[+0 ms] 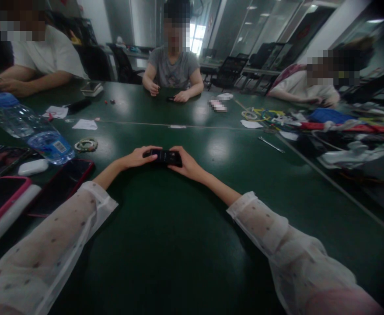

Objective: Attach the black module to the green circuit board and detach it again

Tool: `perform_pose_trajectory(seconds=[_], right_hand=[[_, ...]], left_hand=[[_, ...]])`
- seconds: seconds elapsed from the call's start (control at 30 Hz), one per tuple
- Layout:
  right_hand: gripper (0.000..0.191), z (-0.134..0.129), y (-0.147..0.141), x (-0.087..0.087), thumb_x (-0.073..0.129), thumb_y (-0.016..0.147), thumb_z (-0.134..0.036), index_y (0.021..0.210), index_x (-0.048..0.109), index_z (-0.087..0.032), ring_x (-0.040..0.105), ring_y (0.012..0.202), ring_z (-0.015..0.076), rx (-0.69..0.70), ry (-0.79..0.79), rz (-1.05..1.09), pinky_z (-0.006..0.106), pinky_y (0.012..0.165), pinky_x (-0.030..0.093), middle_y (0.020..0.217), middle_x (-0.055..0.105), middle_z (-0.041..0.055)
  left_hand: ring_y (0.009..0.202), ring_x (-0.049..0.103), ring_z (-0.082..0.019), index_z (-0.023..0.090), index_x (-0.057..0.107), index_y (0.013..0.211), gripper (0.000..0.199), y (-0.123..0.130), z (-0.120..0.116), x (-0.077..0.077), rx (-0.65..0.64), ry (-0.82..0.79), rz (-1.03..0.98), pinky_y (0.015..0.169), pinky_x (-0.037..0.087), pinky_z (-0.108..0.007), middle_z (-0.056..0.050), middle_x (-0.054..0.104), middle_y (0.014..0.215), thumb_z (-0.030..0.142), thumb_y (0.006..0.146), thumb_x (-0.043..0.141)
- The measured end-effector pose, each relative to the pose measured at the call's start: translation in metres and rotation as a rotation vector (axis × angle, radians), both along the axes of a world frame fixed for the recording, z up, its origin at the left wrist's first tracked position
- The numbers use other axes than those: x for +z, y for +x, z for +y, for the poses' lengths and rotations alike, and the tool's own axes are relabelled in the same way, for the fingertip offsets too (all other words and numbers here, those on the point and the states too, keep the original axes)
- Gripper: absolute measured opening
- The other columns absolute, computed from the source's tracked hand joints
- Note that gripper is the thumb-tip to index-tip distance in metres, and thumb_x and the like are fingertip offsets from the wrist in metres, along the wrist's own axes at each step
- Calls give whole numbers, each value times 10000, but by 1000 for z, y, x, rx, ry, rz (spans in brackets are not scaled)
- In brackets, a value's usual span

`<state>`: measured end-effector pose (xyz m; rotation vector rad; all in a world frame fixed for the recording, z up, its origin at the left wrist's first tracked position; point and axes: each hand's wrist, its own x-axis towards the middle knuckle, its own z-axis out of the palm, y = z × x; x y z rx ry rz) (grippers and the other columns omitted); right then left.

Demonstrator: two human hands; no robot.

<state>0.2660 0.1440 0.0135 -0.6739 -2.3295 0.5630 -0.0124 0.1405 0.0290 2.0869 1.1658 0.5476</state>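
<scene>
A small black device with a lit screen [165,156] is held sideways just over the dark green table [179,227], in the middle of the head view. My left hand [139,157] grips its left end, with the thumb lying on the front. Around the right end are the fingers of my right hand [186,164]. The device's back and the fingertips behind it are hidden. Left of my left hand lies a beaded bracelet [86,145]. A metal wrench [270,144] rests off to the right of my right hand.
Phones [62,186], a white case [33,167] and a tilted plastic bottle [52,146] are at the left. Cables and a blue item [331,116] crowd the right. Three people sit around the table, one straight across [174,65]. Papers [85,124] lie farther back.
</scene>
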Motion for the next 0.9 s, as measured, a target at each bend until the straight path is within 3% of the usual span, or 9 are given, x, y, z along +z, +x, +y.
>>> perform_pose_trajectory(seconds=[0.17,0.4,0.57,0.9], right_hand=[[655,5,0,1,754,783,-528,1295,451,-253,550,1205,305,-38,-132,12,524,1003,488,1294,548,115],[451,11,3,8,543,931,-557,1225,560,-216,643,1070,231,-37,-534,111,456,939,536,1194,641,94],[398,11,2,9,625,890,-515,1149,604,-213,660,1042,222,-33,-596,146,450,944,543,1136,672,71],[387,11,5,9,677,865,-453,1175,613,-231,664,1043,221,-16,-651,182,464,941,550,1154,676,66]], left_hand=[[1264,543,-314,291,519,1408,619,3,1,-3,21,5,-26,1069,417,-468,-84,577,1396,617,883,552],[1264,552,-309,287,523,1401,611,1,5,-8,17,7,-50,1065,427,-466,-90,576,1402,586,872,586],[1257,559,-308,265,530,1390,619,3,4,-8,16,-14,-77,1065,432,-466,-99,582,1391,584,865,600],[1267,550,-323,280,522,1403,644,2,2,-4,12,-10,-40,1062,432,-473,-93,570,1411,610,855,603]])
